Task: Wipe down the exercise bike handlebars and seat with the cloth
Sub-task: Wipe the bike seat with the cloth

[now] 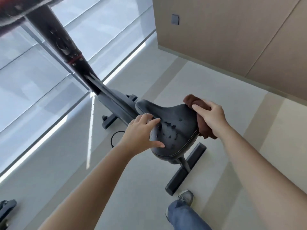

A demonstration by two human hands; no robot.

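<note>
A: Seat (pixel 174 123), where is it?
B: In the middle of the view. It is black and sits on its post above the floor (pixel 132 188), with the nose pointing away toward the frame (pixel 106 95). The cover has scuffed patches near its middle.
A: And the cloth?
B: The cloth (pixel 193 101) is brown and bunched, pressed against the seat's right edge. One end sticks up past the top and the other hangs below the edge.
A: Right grip?
B: The right grip (pixel 211 117) is clamped on the cloth, fingers curled over it, back of the hand up.
A: Left grip?
B: The left grip (pixel 141 130) rests on the seat's left edge. The fingers lie straight and spread across the top, and the thumb is toward the rear edge.
A: Handlebars?
B: There's a dark blurred part (pixel 11 15) with red at the top left corner. I cannot tell what it is.
A: What else?
B: A base bar (pixel 186 168) lies on the floor under the seat's rear. A shoe (pixel 186 196) and a jeans leg (pixel 182 216) are just beside its near end. A grey switch (pixel 175 19) is on the tan wall (pixel 224 39), and blinds (pixel 33 72) are on the left.
</note>
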